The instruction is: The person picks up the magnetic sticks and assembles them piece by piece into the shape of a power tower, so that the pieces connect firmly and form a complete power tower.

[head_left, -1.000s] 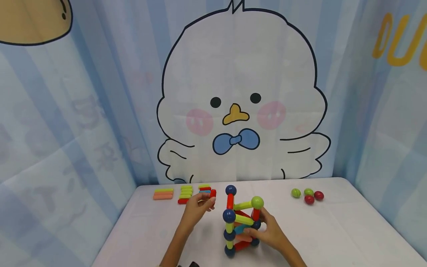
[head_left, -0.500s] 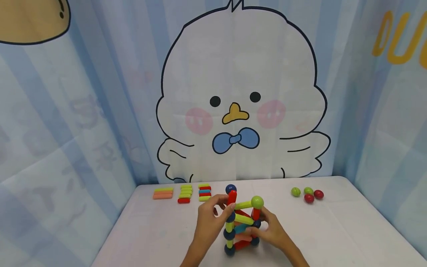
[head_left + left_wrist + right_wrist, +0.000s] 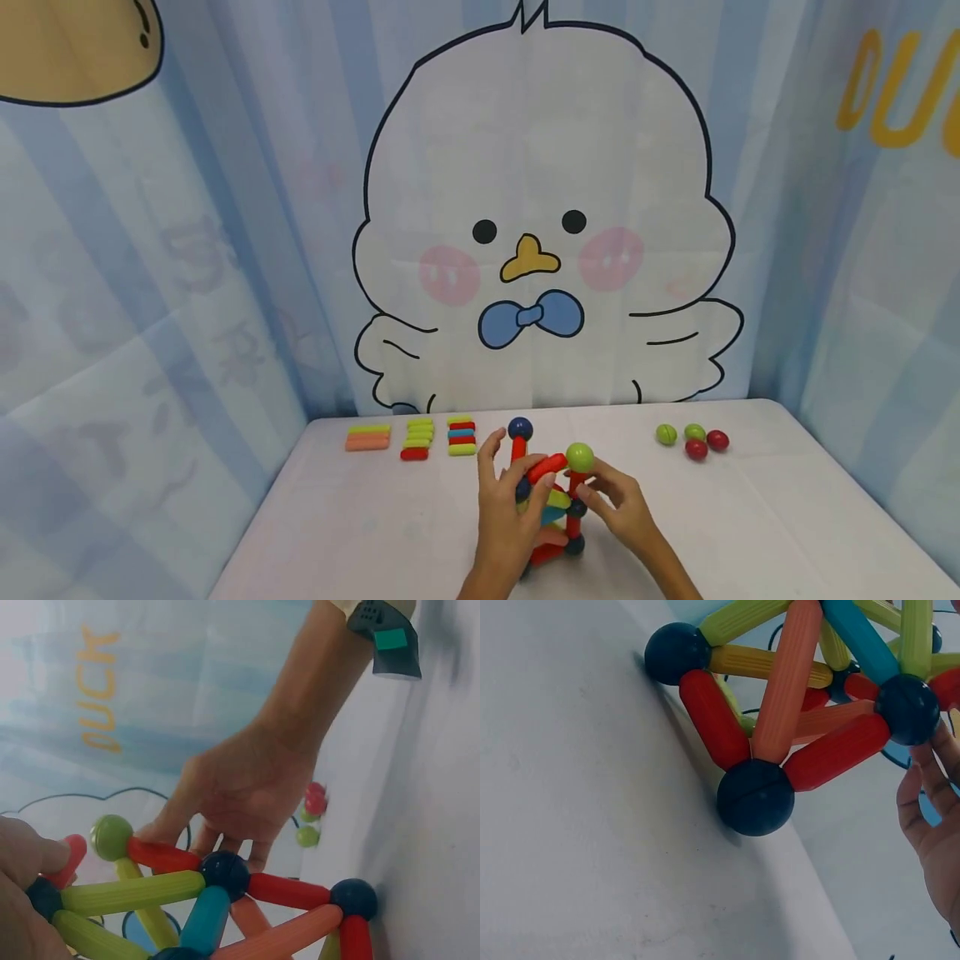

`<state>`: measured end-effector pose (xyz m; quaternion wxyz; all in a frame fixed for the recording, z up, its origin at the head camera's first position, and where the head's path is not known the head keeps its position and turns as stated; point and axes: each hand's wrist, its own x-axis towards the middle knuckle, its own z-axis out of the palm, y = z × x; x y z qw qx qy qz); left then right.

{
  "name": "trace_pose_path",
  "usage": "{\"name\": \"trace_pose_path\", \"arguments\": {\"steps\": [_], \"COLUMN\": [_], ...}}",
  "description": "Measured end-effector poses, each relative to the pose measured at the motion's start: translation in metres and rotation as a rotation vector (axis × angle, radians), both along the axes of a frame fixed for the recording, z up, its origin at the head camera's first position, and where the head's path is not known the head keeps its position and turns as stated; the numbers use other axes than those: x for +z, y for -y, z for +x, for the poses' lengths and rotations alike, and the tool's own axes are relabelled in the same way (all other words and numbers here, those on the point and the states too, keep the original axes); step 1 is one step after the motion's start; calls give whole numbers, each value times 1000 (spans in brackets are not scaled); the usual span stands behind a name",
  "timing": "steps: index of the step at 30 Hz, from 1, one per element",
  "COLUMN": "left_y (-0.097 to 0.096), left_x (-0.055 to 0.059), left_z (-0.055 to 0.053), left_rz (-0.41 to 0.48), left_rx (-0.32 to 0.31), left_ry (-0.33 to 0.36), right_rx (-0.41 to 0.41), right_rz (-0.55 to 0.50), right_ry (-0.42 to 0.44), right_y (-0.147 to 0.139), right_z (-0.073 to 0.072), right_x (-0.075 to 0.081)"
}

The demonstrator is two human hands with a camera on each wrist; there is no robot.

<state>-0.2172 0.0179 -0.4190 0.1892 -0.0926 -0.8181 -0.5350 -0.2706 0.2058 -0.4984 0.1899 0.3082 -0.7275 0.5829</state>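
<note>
A tower of magnetic rods and balls (image 3: 574, 527) stands at the front middle of the table, with dark blue balls and one green ball (image 3: 580, 457) on top. My left hand (image 3: 504, 521) pinches a loose red rod (image 3: 547, 467) between thumb and index finger, slanted near the green ball; whether they touch I cannot tell. It covers the tower's left side in the head view. On the right, my right hand (image 3: 628, 508) holds the tower by the upright red rod (image 3: 166, 856) under the green ball, thumb in front. In the right wrist view the lower dark blue balls (image 3: 755, 797) show close up.
Orange and yellow-green rods (image 3: 367, 439) lie at the back left, beside two more rows of short rods (image 3: 417, 439) in red, blue and yellow-green. Loose green and red balls (image 3: 696, 450) rest at the back right. A printed curtain (image 3: 645, 150) hangs behind the table.
My left hand has carried the red rod from the back rows rightward to the tower's top, turning it from upright to slanted. My right hand's hold has shifted slightly up towards the green ball.
</note>
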Motion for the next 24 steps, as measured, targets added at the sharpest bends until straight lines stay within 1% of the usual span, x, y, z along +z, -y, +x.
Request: {"name": "trace_pose_path", "arguments": {"steps": [3,6,10,14,16,18,19,21,22,24], "left_y": [2,5,11,15,16,18,20,23,26,35], "left_x": [1,3,4,4,3,2,0,-3,-6,-11], "left_z": [-2,-4,-7,-9,-10,-11,-11,-15,-18,-27], "left_rz": [-21,-73,-115,-118,-106,-94,-74,-7,27,100], "left_rx": [-49,-98,-164,-209,-230,-234,-232,-220,-201,-164], "left_ry": [8,8,13,23,29,27,26,23,28,51], "right_rx": [74,123,148,160,159,157,156,158,157,152], "right_rz": [-71,-94,-87,-69,-43,10,42,108,136,179], "right_ry": [7,40,108,162,185,218,242,285,306,334], "right_y": [-3,-7,-10,-11,-12,-13,-13,-12,-12,-11], "right_z": [1,1,2,2,2,2,2,1,1,1], "right_x": [4,6,8,8,8,7,7,7,7,8]}}
